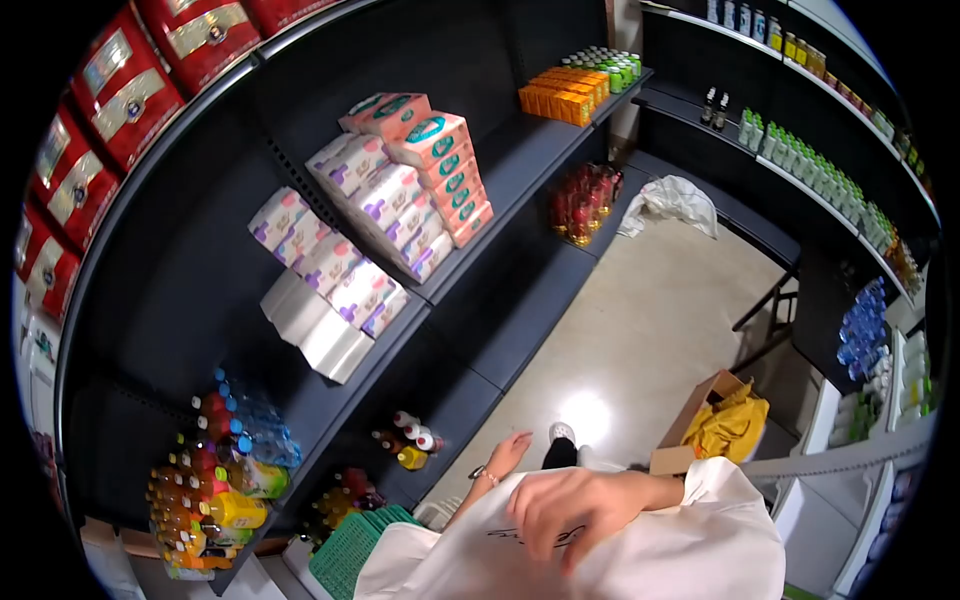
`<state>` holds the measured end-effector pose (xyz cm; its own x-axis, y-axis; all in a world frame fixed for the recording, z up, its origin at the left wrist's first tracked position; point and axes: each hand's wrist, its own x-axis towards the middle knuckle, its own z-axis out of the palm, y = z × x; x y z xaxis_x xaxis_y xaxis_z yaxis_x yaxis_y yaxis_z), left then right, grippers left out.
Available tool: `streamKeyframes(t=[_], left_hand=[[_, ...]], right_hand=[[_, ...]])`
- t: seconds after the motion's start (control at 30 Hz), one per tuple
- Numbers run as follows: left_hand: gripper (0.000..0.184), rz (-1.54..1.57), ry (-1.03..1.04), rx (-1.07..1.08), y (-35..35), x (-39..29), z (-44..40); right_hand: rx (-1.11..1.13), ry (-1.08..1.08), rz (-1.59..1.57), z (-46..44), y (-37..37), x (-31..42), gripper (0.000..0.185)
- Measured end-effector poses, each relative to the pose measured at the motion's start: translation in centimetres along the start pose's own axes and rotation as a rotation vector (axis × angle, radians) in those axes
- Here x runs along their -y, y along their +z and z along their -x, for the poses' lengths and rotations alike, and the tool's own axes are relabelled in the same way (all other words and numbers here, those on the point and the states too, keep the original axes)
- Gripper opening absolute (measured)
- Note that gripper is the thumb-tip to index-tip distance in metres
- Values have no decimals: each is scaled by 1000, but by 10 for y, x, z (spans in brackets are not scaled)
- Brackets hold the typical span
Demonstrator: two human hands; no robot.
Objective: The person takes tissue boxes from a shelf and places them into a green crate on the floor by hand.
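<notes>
My right hand (575, 508) hangs in front of the white garment (660, 540) on my body, fingers loosely bent and apart, with nothing seen in it. Whether it touches the cloth, I cannot tell. Farther out, my left hand (510, 455) reaches past the garment with its fingers stretched out and nothing visible in them; a watch (484, 475) is on that wrist. Below it, on the left, stands a green plastic basket (350, 560). The lower shelf near this hand carries a few small bottles (408, 440) with white and red caps.
Dark shelving (480, 375) on the left holds white tissue packs (345, 270), pink tissue boxes (450, 170), orange boxes (565, 95) and drink bottles (215, 490). On the floor are a cardboard box (672, 458) with a yellow bag (730, 425) and white sheeting (670, 205). Bottles (810, 165) line the right shelves.
</notes>
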<state>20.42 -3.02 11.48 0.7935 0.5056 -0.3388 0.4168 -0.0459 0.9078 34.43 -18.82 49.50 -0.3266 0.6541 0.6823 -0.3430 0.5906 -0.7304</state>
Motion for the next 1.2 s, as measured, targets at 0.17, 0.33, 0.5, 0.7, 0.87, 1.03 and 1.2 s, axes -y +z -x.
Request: streamKeyframes(t=[0.17,0.33,0.5,0.7,0.87,1.03,1.2], left_hand=[[25,69,233,-277,-44,-150,-76],[29,284,356,-473,-78,-225,-107],[26,265,414,-739,-120,-267,-131],[22,131,578,-1048,-188,-308,-162],[32,333,535,-1260,-247,-317,-201],[40,468,447,-1307,-261,-347,-211],[50,289,287,-1241,-269,-360,-205]], right_hand=[[-400,414,-63,13,-83,-23,6],[-616,546,51,9,-139,-42,12],[-628,594,113,11,-199,-64,13],[-617,574,117,-31,-276,-91,24],[-445,576,59,-82,-344,-112,36],[-295,556,-136,-130,-392,-193,59],[-329,603,-427,-157,-415,-235,62]])
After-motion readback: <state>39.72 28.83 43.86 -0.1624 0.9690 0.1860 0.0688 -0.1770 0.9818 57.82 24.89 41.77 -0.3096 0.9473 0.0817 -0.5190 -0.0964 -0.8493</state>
